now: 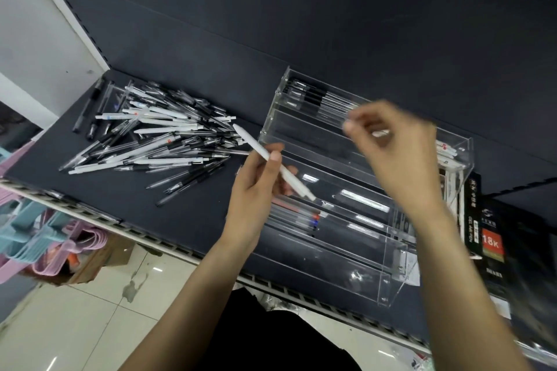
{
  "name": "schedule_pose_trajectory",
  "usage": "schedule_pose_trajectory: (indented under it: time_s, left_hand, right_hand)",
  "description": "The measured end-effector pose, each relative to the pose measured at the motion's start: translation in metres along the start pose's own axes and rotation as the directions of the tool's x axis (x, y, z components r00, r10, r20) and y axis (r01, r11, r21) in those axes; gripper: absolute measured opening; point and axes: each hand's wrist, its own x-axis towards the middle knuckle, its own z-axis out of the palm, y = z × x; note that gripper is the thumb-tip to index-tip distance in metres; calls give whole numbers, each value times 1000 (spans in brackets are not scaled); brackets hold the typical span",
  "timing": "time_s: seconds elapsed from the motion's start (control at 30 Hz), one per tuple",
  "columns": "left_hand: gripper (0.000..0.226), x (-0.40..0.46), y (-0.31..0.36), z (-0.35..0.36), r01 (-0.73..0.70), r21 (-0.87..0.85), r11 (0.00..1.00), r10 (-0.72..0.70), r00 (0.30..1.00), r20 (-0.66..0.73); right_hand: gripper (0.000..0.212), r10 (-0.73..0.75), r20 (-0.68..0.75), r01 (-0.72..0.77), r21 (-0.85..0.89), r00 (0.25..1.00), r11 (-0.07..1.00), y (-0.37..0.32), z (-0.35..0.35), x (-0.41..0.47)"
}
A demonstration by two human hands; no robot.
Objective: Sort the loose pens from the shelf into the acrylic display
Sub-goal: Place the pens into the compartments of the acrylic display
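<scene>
Head view: my left hand (259, 190) pinches a slim white plastic pen (272, 161) slantwise just before the clear tiered acrylic display (388, 253), with the loose heap of black, clear and white pens (156, 135) left of it on the dark shelf (180, 211). My blurred right hand (401, 153) hovers over the display's upper tiers, fingers curled; I cannot tell its grip. A black box (494, 244) reads "18K".
</scene>
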Motion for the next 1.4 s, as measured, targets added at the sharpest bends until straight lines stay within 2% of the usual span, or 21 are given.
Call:
schedule_pose_trajectory:
  time_s: [0.03,0.1,0.27,0.37,0.4,0.43,0.5,0.53,0.6,0.67,0.73,0.87,1.03,1.1,1.27,1.4]
  left_hand:
    - [20,0,-1,4,-22,12,1000,21,1000,10]
    - [18,-1,-2,14,-69,50,996,66,997,46]
    - [12,-7,-11,45,-104,115,988,78,974,211]
    - [21,-3,-15,60,-230,272,934,118,920,375]
    - [21,2,-16,63,-339,360,869,182,896,406]
    - [21,10,-17,65,-476,454,753,287,858,425]
    - [24,31,-18,68,-677,609,412,488,729,480]
    - [25,42,-18,69,-706,655,271,543,674,501]
    - [26,64,-19,71,-703,706,86,583,610,537]
    - [30,80,-18,71,-675,737,-42,549,601,581]
    - [32,91,-18,71,-654,748,-113,506,610,609]
    - [33,97,-18,77,-661,736,-147,454,616,644]
    - [28,98,-21,88,-662,733,-156,435,620,653]
    - [28,99,-20,93,-659,737,-151,426,629,650]
    - [27,103,-18,98,-666,734,-130,432,628,647]
    - [26,105,-18,98,-675,724,-138,426,620,659]
  right_hand:
    - [14,49,52,-53,95,997,994,-7,3,-19]
    - [18,67,100,-78,113,993,990,-13,12,-52]
    - [21,94,-60,-92,23,994,995,14,3,-83]
    - [16,48,-154,-68,-124,987,990,35,-28,-84]
    - [13,43,-202,-81,-181,978,980,45,-42,-80]
    - [12,43,-246,-105,-245,968,964,55,-56,-75]
    - [10,62,-275,-163,-364,959,917,74,-82,-61]
    - [10,78,-255,-181,-410,964,894,81,-92,-53]
    - [12,111,-173,-183,-488,979,853,91,-105,-36]
    - [13,113,-69,-132,-568,991,812,95,-110,-19]
    - [12,115,38,-70,-598,993,799,96,-113,-4]
    - [11,177,221,-23,-561,959,827,105,-115,15]
    - [11,200,289,-14,-538,936,843,112,-114,19]
    - [12,209,278,-22,-554,937,832,114,-112,18]
    - [13,156,113,-54,-616,981,786,122,-107,19]
    - [14,122,142,0,-653,982,757,123,-93,25]
